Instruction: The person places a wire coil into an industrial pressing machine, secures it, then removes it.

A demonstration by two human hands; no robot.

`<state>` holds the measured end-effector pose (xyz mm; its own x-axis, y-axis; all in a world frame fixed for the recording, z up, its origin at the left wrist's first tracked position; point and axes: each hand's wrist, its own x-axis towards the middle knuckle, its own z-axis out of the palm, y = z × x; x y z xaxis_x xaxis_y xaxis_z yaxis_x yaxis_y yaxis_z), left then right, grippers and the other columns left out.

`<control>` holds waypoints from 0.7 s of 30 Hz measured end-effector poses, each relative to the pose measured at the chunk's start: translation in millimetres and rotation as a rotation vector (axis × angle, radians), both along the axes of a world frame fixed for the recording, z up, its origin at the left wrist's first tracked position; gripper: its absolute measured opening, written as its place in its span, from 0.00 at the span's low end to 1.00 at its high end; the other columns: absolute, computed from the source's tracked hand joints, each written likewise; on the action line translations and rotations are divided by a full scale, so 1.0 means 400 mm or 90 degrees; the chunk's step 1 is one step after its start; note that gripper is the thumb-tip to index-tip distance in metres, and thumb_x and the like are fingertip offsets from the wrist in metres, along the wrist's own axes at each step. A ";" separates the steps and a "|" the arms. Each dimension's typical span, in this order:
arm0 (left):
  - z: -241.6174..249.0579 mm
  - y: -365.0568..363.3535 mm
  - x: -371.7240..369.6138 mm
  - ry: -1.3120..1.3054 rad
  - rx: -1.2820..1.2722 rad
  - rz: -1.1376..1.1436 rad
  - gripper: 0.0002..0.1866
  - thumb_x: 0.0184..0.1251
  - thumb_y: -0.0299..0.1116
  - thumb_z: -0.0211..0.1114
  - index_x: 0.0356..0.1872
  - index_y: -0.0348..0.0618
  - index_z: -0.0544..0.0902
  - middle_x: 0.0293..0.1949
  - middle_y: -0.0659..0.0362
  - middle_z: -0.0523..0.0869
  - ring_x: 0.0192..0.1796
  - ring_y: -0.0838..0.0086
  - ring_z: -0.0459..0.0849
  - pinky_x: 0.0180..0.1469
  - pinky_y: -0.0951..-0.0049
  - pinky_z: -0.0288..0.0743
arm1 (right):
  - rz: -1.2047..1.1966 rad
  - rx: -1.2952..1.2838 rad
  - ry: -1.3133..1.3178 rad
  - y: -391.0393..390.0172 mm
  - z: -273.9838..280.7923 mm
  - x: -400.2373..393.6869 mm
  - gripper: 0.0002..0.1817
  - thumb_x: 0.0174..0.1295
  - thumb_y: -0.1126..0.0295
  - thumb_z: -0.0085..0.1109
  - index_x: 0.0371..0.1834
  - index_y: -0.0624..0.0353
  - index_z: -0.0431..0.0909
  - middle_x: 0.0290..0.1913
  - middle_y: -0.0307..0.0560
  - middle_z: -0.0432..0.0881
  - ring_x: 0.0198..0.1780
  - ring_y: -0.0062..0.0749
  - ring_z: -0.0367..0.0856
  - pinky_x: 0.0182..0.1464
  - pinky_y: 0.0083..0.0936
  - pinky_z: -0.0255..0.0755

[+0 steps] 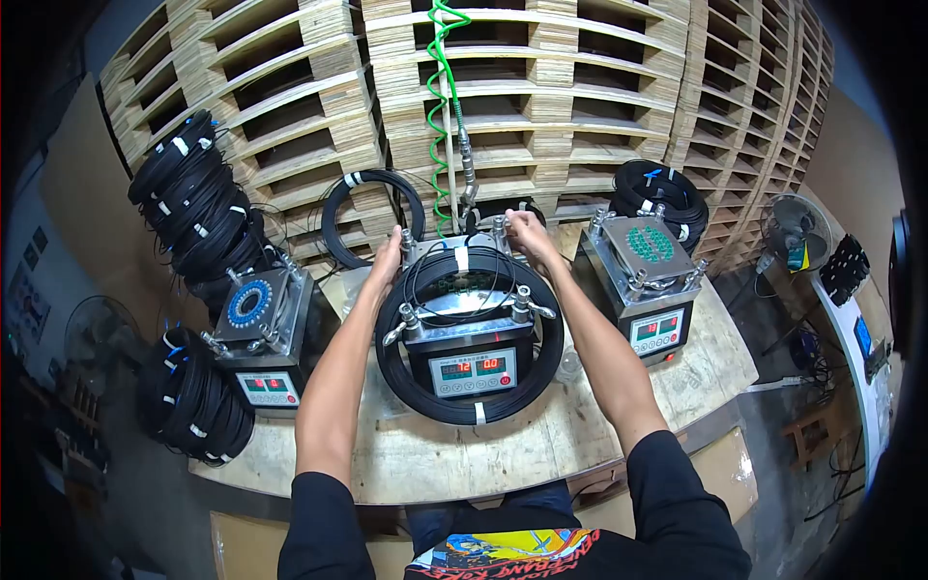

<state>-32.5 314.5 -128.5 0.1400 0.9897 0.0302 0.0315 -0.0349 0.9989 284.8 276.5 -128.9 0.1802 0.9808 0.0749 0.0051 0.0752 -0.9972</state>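
Observation:
In the middle of the bench is a metal-topped machine with a red-digit display. Round its front and over its top plate runs a coil of black cable bound with white tape. My left hand is at the rear left corner post, its fingers closed beside it. At the rear right post, my right hand has its fingers curled in. Whatever the fingers hold is hidden. Handles jut outward from the front left post and front right post.
Similar machines stand left and right. Stacked black cable coils rise at the left; another coil leans behind. A green coiled air hose hangs before wooden pallets. A fan is at right.

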 end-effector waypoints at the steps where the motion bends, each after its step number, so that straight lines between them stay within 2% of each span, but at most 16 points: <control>1: -0.007 0.007 0.008 -0.002 0.002 -0.002 0.33 0.77 0.61 0.50 0.38 0.33 0.81 0.40 0.53 0.84 0.41 0.68 0.81 0.47 0.65 0.75 | 0.003 0.032 0.011 0.025 -0.022 -0.010 0.25 0.73 0.51 0.57 0.60 0.57 0.67 0.48 0.45 0.79 0.45 0.26 0.78 0.49 0.30 0.75; 4: -0.044 0.035 0.008 0.151 0.236 0.122 0.32 0.79 0.57 0.48 0.42 0.30 0.80 0.43 0.44 0.84 0.48 0.57 0.81 0.56 0.62 0.72 | 0.001 0.090 -0.041 0.059 -0.077 0.007 0.22 0.75 0.52 0.53 0.61 0.58 0.69 0.48 0.41 0.78 0.49 0.25 0.76 0.53 0.27 0.73; 5: -0.060 0.048 0.004 0.196 0.190 0.131 0.30 0.79 0.55 0.48 0.44 0.31 0.79 0.42 0.42 0.83 0.48 0.54 0.81 0.55 0.60 0.72 | -0.002 0.125 -0.066 0.070 -0.097 0.011 0.21 0.76 0.54 0.52 0.61 0.58 0.70 0.47 0.40 0.77 0.50 0.24 0.75 0.55 0.25 0.71; 6: -0.061 0.045 0.004 0.198 0.195 0.141 0.29 0.79 0.54 0.47 0.45 0.32 0.78 0.42 0.42 0.83 0.48 0.53 0.82 0.55 0.60 0.72 | 0.037 0.095 -0.062 0.024 -0.048 -0.002 0.20 0.77 0.57 0.51 0.62 0.59 0.70 0.51 0.41 0.78 0.54 0.24 0.73 0.57 0.22 0.69; 9: -0.068 0.033 0.008 0.210 0.210 0.158 0.28 0.80 0.54 0.46 0.45 0.33 0.76 0.41 0.42 0.83 0.47 0.53 0.82 0.54 0.59 0.72 | 0.069 0.049 -0.061 0.043 -0.065 0.018 0.22 0.77 0.58 0.51 0.66 0.59 0.69 0.56 0.42 0.78 0.56 0.25 0.74 0.59 0.23 0.68; 11: -0.052 0.029 0.009 0.221 0.229 0.166 0.27 0.80 0.54 0.46 0.44 0.33 0.76 0.41 0.43 0.83 0.46 0.53 0.82 0.54 0.59 0.72 | 0.043 0.054 -0.032 0.038 -0.067 0.010 0.21 0.77 0.58 0.51 0.64 0.61 0.71 0.53 0.41 0.79 0.54 0.25 0.74 0.58 0.23 0.68; 13: -0.043 0.006 0.012 0.205 0.229 0.162 0.27 0.80 0.53 0.46 0.44 0.34 0.75 0.40 0.43 0.82 0.45 0.53 0.82 0.53 0.59 0.72 | -0.034 0.159 -0.144 0.028 -0.056 -0.004 0.18 0.75 0.57 0.52 0.56 0.59 0.77 0.40 0.40 0.81 0.41 0.24 0.75 0.47 0.23 0.71; 14: -0.038 -0.002 0.015 0.217 0.232 0.171 0.26 0.81 0.53 0.45 0.44 0.34 0.74 0.40 0.44 0.82 0.45 0.53 0.82 0.52 0.59 0.72 | -0.045 0.153 -0.126 0.014 -0.046 -0.012 0.17 0.75 0.58 0.53 0.54 0.60 0.77 0.37 0.39 0.79 0.38 0.23 0.73 0.44 0.22 0.70; 18: -0.022 -0.020 0.016 0.214 0.194 0.150 0.26 0.81 0.53 0.44 0.45 0.35 0.71 0.41 0.43 0.82 0.46 0.52 0.81 0.54 0.58 0.71 | -0.044 0.155 -0.117 0.006 -0.047 -0.014 0.16 0.75 0.58 0.53 0.51 0.61 0.77 0.36 0.38 0.79 0.38 0.21 0.73 0.43 0.21 0.69; 21: -0.024 -0.021 0.022 0.205 0.211 0.165 0.26 0.82 0.53 0.43 0.41 0.35 0.71 0.38 0.44 0.79 0.43 0.54 0.77 0.53 0.61 0.70 | -0.070 0.159 -0.146 0.017 -0.059 -0.014 0.19 0.75 0.57 0.52 0.54 0.63 0.76 0.41 0.44 0.82 0.43 0.27 0.76 0.49 0.25 0.71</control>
<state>-23.8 306.0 -138.2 -0.0541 0.9377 0.3431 0.3849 -0.2974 0.8737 279.4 283.4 -152.4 0.2339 0.9028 0.3610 0.2487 0.3034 -0.9198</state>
